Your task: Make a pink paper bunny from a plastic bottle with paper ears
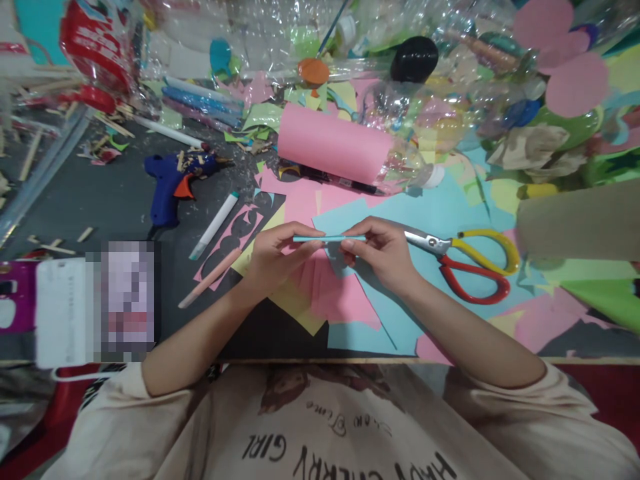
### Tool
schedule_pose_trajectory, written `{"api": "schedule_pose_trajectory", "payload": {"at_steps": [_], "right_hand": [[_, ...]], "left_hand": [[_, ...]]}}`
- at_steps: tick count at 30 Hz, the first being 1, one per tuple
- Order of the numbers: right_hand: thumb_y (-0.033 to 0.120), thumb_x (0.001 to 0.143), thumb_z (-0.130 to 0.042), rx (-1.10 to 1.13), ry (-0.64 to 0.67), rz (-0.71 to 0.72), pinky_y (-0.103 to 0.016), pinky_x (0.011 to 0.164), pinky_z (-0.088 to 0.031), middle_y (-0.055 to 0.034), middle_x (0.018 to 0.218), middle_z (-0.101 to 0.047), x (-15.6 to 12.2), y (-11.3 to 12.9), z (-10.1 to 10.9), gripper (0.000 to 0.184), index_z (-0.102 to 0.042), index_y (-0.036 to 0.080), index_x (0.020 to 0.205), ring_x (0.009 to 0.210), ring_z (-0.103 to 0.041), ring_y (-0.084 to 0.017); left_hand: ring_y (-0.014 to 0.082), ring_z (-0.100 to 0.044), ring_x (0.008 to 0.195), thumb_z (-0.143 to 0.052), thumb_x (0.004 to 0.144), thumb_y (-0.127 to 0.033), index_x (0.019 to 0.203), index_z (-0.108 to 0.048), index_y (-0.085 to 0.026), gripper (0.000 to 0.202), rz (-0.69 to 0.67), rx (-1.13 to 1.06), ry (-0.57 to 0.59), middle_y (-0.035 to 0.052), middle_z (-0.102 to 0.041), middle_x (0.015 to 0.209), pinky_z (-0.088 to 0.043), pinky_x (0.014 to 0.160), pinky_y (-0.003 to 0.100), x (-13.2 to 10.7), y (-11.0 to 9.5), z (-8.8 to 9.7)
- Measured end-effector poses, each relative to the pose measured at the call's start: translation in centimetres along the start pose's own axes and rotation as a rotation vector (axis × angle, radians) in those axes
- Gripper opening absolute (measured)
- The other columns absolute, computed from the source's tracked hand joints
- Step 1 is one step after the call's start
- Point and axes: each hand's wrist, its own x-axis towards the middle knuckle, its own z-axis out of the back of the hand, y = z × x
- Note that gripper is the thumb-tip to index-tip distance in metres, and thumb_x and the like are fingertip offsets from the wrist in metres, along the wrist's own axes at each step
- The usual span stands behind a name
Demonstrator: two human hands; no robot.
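A thin light-blue paper strip [331,238] is held level between both hands, above sheets of pink and blue paper [345,293]. My left hand [277,257] pinches its left end with thumb and fingers closed. My right hand [380,250] pinches the right end the same way. Scissors [467,263] with one yellow and one red handle lie just right of my right hand, blades pointing toward it.
A plastic bottle wrapped in pink paper [335,143] lies behind the hands. A blue glue gun [173,180], a white marker [215,225] and a pink pencil [210,277] sit to the left. A white phone-like device [63,310] rests near left. Clear bottles and paper scraps crowd the back.
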Motion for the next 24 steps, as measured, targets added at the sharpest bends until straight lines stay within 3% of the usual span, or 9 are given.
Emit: {"api": "schedule_pose_trajectory", "payload": {"at_steps": [10, 13, 16, 24], "right_hand": [[0.054, 0.065, -0.083, -0.056, 0.04, 0.005, -0.025, 0.049, -0.049, 0.0018, 0.067, -0.065, 0.1, 0.0, 0.0, 0.039, -0.068, 0.02, 0.076, 0.053, -0.055, -0.009], [0.054, 0.065, -0.083, -0.038, 0.013, -0.006, -0.026, 0.046, -0.047, 0.0028, 0.061, -0.063, 0.1, 0.0, 0.0, 0.038, -0.068, 0.02, 0.073, 0.05, -0.054, -0.009], [0.053, 0.065, -0.083, -0.028, -0.023, -0.001, -0.026, 0.045, -0.046, 0.0034, 0.058, -0.062, 0.0, -0.1, 0.0, 0.037, -0.068, 0.02, 0.073, 0.048, -0.055, -0.01], [0.044, 0.067, -0.084, -0.041, -0.044, 0.016, -0.025, 0.042, -0.044, 0.0035, 0.054, -0.061, 0.0, -0.2, 0.0, 0.029, -0.069, 0.019, 0.07, 0.046, -0.054, -0.009]], "left_hand": [[0.0148, -0.068, 0.072, -0.077, 0.078, -0.046, 0.081, -0.074, -0.019, 0.028, -0.016, -0.008, 0.051, 0.0033, -0.074, 0.079, -0.057, 0.066, 0.027, 0.0, 0.7, 0.0], [0.016, -0.07, 0.082, -0.079, 0.077, -0.041, 0.094, -0.073, -0.019, 0.028, -0.075, -0.011, 0.035, 0.0052, -0.076, 0.092, -0.058, 0.073, 0.027, 0.1, 1.1, 0.1], [0.0183, -0.071, 0.093, -0.083, 0.074, -0.039, 0.114, -0.065, -0.02, 0.047, -0.092, -0.068, 0.011, 0.006, -0.075, 0.1, -0.057, 0.081, 0.029, 0.1, 1.2, 0.2], [0.0177, -0.072, 0.088, -0.083, 0.075, -0.035, 0.119, -0.057, -0.02, 0.053, -0.101, -0.099, -0.052, 0.0011, -0.073, 0.085, -0.056, 0.079, 0.027, 0.0, 1.0, 0.1]]}}
